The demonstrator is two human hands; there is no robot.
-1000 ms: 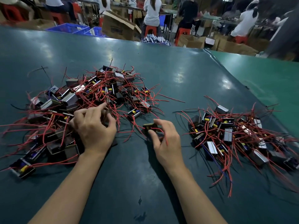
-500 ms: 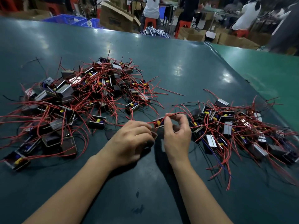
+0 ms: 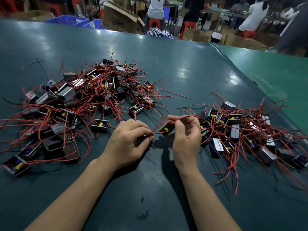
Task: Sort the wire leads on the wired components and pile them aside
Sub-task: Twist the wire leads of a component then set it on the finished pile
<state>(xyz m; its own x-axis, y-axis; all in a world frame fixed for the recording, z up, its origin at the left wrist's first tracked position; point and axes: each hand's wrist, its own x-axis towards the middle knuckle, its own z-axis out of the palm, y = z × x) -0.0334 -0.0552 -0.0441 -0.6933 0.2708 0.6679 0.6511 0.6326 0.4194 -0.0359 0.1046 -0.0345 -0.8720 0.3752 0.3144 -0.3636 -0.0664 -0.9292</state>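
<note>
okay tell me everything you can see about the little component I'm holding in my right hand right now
The small dark box-shaped component has a tan upper face and an open side showing a yellow part. It is tilted, lifted off the dark green table, between the two piles. The right hand grips it; its thin red wire leads run to the left hand's pinching fingertips.

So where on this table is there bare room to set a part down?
Bare mat lies in front of both hands, between the forearms, and across the far stretch behind the left pile. The left pile and the right pile are crowded; the gap between them is filled by the left hand and right hand.
</note>
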